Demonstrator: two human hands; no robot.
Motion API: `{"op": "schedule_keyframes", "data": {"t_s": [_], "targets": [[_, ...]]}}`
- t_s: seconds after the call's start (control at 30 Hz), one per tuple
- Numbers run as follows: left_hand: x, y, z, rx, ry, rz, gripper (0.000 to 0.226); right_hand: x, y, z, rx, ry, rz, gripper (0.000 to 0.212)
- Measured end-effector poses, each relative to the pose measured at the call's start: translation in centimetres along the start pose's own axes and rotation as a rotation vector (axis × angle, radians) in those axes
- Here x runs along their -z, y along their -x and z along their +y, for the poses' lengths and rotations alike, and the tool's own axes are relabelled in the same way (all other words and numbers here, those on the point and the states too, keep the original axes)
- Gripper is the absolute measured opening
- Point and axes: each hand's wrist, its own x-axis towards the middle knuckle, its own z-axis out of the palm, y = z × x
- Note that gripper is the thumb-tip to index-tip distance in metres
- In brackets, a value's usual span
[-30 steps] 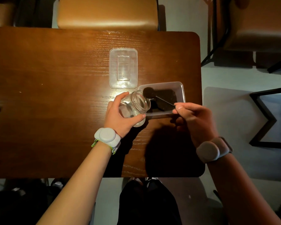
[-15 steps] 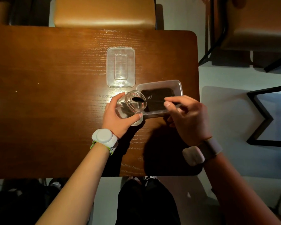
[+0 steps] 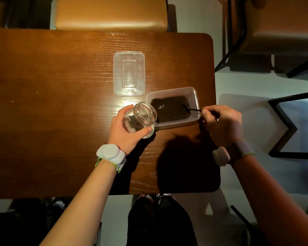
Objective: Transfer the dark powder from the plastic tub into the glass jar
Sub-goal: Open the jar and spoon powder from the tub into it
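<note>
A clear plastic tub (image 3: 196, 96) lies near the table's right edge with dark powder (image 3: 171, 109) spread over its bottom. My left hand (image 3: 126, 132) grips a glass jar (image 3: 144, 114), tilted with its open mouth toward the tub; a little dark powder lies inside the jar. My right hand (image 3: 220, 125) pinches the handle of a thin dark spoon (image 3: 190, 108), whose bowl rests in the powder at the tub's right side.
The tub's clear lid (image 3: 129, 73) lies flat just behind the jar. The wooden table (image 3: 52, 103) ends right beside the tub. A tan chair (image 3: 110, 13) stands behind the table, and black metal frames (image 3: 283, 128) stand on the floor to the right.
My right hand has drawn the spoon back from the jar's mouth to the right, and its bowl now sits in the tub's powder. The jar stays tilted in my left hand.
</note>
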Motion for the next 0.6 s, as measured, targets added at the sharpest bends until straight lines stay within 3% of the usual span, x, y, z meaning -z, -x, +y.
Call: {"op": "schedule_keyframes", "data": {"t_s": [0.17,0.37,0.6], "targets": [[0.0,0.0,-0.2,0.016,0.006,-0.002,0.091,-2.0,0.8,-1.5,-0.391,-0.440,-0.090,0.006],[-0.2,0.2,-0.2,0.013,0.000,-0.012,0.092,-3.7,1.3,-2.8,-0.558,-0.711,-0.227,0.018],[-0.1,0.2,-0.2,0.003,0.004,-0.014,0.091,-3.9,2.0,-3.3,-0.651,-0.866,-0.228,0.022]]}}
